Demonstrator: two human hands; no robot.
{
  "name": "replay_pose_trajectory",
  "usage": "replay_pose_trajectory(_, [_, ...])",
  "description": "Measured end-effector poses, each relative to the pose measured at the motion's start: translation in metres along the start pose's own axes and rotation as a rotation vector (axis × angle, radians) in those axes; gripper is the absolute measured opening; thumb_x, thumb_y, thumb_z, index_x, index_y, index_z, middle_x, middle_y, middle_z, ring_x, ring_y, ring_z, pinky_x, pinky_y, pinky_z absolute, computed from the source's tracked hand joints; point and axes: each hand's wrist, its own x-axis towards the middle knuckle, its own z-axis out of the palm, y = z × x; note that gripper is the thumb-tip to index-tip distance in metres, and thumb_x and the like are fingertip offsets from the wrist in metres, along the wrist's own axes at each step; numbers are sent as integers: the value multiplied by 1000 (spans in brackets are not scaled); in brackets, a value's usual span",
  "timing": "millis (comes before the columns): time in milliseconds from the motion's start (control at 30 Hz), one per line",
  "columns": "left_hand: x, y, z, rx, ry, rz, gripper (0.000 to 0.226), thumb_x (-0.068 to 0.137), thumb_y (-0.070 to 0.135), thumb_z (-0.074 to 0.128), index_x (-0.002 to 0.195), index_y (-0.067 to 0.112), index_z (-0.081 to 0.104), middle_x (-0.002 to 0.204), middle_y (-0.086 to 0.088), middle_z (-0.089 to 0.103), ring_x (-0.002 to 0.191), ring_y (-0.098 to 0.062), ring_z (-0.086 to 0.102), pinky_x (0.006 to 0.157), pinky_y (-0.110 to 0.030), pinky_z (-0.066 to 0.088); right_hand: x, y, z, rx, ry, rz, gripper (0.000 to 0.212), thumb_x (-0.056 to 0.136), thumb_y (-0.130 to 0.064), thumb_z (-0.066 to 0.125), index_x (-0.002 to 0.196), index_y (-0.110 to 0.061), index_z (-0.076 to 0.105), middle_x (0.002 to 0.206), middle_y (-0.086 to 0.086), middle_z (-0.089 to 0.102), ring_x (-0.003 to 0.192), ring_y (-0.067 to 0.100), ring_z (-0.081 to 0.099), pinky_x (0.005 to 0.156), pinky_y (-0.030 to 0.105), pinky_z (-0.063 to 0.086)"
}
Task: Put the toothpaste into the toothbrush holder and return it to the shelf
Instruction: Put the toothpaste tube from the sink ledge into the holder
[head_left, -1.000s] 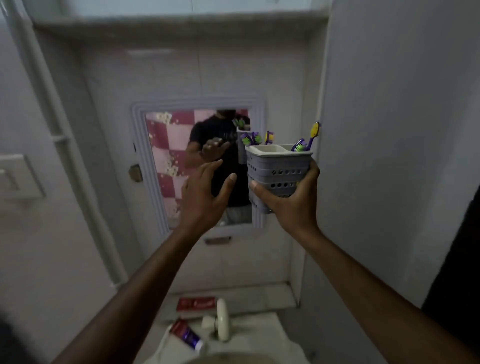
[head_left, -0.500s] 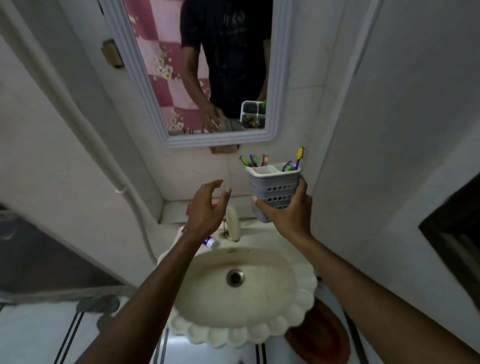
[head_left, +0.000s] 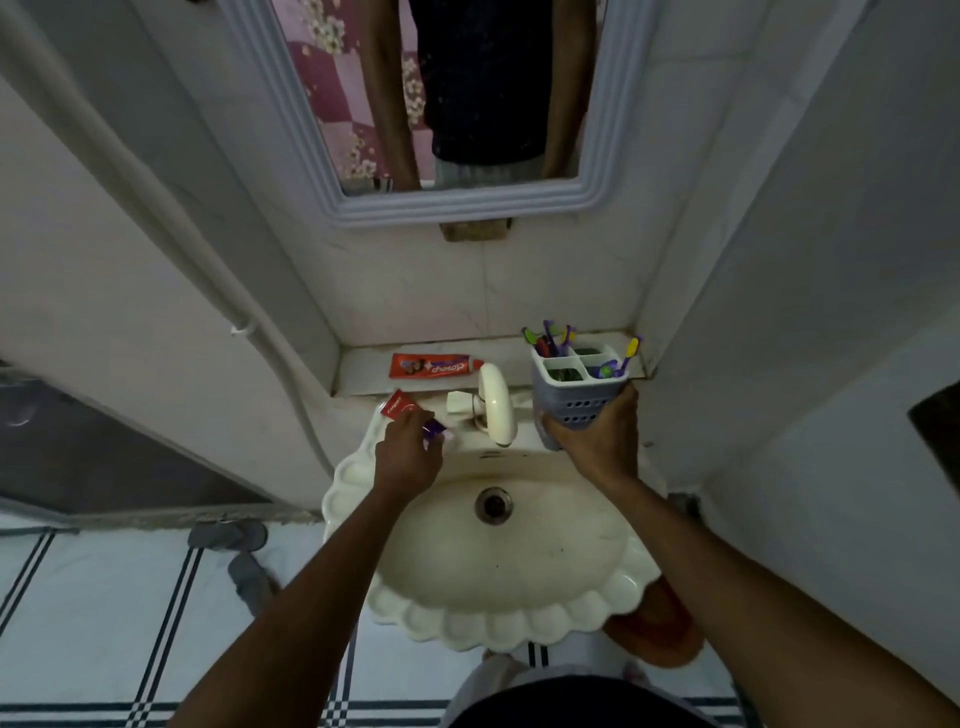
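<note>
The left hand (head_left: 408, 457) closed on a red toothpaste tube (head_left: 399, 404) lying on the sink rim (head_left: 347, 470) beside the tap (head_left: 493, 402); the right hand (head_left: 597, 441) gripped the grey toothbrush holder (head_left: 576, 395) above the sink.

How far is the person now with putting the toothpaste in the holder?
Early stage. Done: the right hand holds the toothbrush holder near the sink, off the shelf. In hand: the left hand is closing on the toothpaste tube at the sink edge; whether it is gripped, I cannot tell. Left: put the tube in the holder and return it to the shelf. A second tube lies on the ledge.
</note>
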Motion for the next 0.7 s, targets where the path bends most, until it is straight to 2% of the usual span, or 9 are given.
replay_pose_trajectory(100, [3,-13,1,170,-82,32,47,89,18,79,134,19,64,139,-4,62,121,-33,61,92,-46,54,3,6,9,33,-26,-25,122,67,-30,109,159,-3,33,155,13,53,136,20,56,103,23,48])
replay_pose_trajectory(167, [7,-18,0,280,-141,91,58,85,10,79,138,22,62,146,-3,55,132,-33,53,99,-48,51,2,9,13,43,-42,-53,124,69,-27,108,161,-1,29,158,14,48,136,14,50,103,15,44])
replay_pose_trajectory(300, [19,-21,-5,460,-202,195,68,80,8,82,142,26,61,150,-6,47,142,-33,42,109,-51,44,-9,16,20,49,-53,-4,131,69,-40,108,162,-5,23,164,12,48,145,27,56,107,28,50])
replay_pose_trajectory(400, [25,-26,-5,548,-159,251,61,77,12,85,132,26,64,144,-7,53,138,-34,46,110,-52,41,-14,22,20,53,-71,26,138,65,-55,107,163,-9,22,166,11,50,148,29,57,109,35,55])
replay_pose_trajectory(467, [27,-29,-5,563,-145,279,52,84,16,80,131,27,62,141,-5,60,136,-32,51,117,-54,35,-14,23,19,76,-70,37,143,61,-63,106,163,-9,22,166,9,51,149,27,57,112,36,56])
replay_pose_trajectory(533, [24,-32,-9,501,-119,285,40,93,21,72,130,29,58,130,-3,67,129,-29,58,122,-56,28,-13,24,19,89,-65,35,147,58,-71,104,162,-9,22,165,8,51,148,25,58,114,41,57])
replay_pose_trajectory(600, [18,-34,-17,341,-91,225,33,102,32,63,134,27,53,126,-6,67,117,-29,64,118,-55,37,-13,24,19,100,-75,36,146,58,-75,102,162,-11,22,165,7,50,148,24,58,115,43,57])
replay_pose_trajectory(667, [12,-24,-33,147,-59,118,39,107,48,53,140,26,46,128,-8,62,99,-26,66,95,-51,57,-14,25,17,113,-86,38,144,58,-75,101,162,-14,23,164,4,50,148,23,57,116,44,56])
replay_pose_trajectory(700, [8,-14,-43,58,-36,65,45,107,55,50,141,27,44,126,-8,61,91,-23,66,83,-47,61,-14,27,15,120,-90,35,143,59,-74,101,162,-16,23,163,3,51,147,23,58,116,44,56])
